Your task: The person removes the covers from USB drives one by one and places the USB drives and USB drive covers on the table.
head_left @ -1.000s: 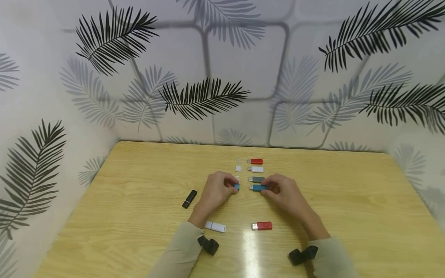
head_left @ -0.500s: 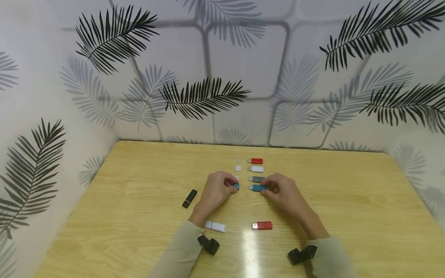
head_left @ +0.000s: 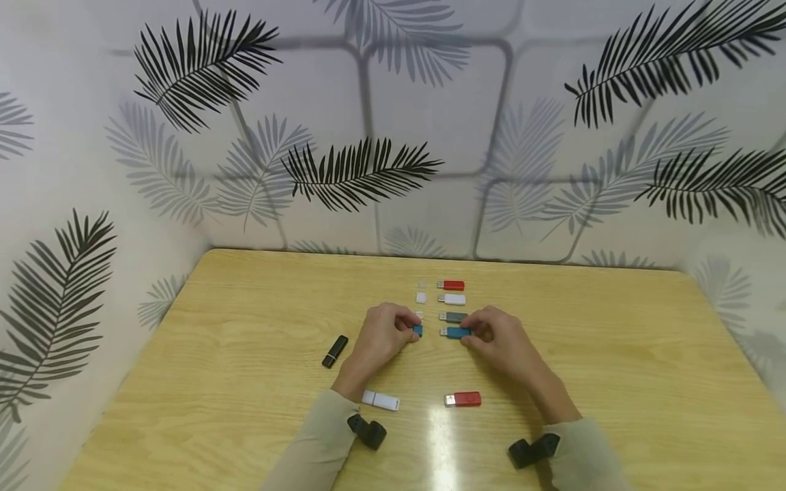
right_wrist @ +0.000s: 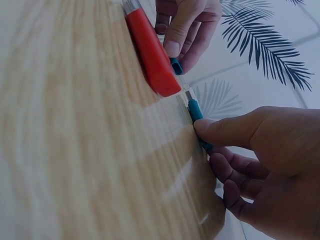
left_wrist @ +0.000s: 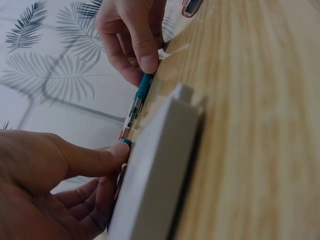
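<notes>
Yellow wood is spread across the table [head_left: 245, 409], and over it, narrow thumb-and-finger pinches are held by the right hand [head_left: 505, 342] and the left hand [head_left: 382, 337]: in the right, the tail of the blue USB stick [head_left: 454, 332], just nearer than the grey stick [head_left: 453, 317]; in the left, the smaller blue cap [head_left: 418, 330]. Across a gap, the metal plug [head_left: 443, 332] is pointed capwards; both pieces are best held level, in line, lightly squeezed.

Seen from here, the blue USB stick [head_left: 457, 333] is uncapped and level; its metal plug [head_left: 443, 332] faces the detached blue cap [head_left: 419, 331], aligned but apart.
</notes>
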The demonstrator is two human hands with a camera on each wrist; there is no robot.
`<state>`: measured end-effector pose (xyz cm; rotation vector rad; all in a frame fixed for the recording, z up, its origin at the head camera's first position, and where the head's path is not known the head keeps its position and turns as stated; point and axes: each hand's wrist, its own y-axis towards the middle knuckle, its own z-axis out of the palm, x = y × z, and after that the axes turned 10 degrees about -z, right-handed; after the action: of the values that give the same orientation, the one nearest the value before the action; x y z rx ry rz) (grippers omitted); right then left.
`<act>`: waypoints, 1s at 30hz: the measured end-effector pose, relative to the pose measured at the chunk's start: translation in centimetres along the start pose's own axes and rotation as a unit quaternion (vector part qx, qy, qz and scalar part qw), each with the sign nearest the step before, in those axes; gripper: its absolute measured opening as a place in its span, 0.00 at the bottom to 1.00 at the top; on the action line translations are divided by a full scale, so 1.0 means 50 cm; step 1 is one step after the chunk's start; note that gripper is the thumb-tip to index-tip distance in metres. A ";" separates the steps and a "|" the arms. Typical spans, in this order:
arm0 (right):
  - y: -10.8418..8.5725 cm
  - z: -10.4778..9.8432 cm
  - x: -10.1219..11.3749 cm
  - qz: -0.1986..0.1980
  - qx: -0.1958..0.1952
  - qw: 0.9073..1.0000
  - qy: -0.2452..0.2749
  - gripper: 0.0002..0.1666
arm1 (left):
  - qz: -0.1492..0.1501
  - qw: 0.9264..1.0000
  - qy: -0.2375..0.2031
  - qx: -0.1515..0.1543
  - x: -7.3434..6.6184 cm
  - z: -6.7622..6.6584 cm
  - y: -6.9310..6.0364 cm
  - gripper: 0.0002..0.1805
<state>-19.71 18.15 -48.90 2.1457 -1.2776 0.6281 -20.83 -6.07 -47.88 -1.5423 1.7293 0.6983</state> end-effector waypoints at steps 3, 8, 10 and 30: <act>0.000 -0.001 0.000 0.002 0.002 1.000 0.000 0.10 | -0.002 1.000 -0.002 0.003 0.000 -0.001 0.000 0.06; 0.000 -0.002 0.003 0.007 0.004 1.000 0.004 0.10 | -0.004 1.000 -0.005 0.003 0.000 -0.002 0.000 0.05; 0.001 -0.003 0.003 0.008 0.003 1.000 0.004 0.10 | -0.003 1.000 -0.005 0.002 0.000 -0.002 0.000 0.05; -0.006 -0.009 -0.002 0.013 -0.012 0.999 0.027 0.11 | -0.016 1.000 -0.010 0.009 0.001 -0.009 -0.002 0.07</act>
<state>-19.52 18.62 -48.69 2.0825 -1.2804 0.6736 -20.81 -6.45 -47.65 -1.5413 1.6895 0.6774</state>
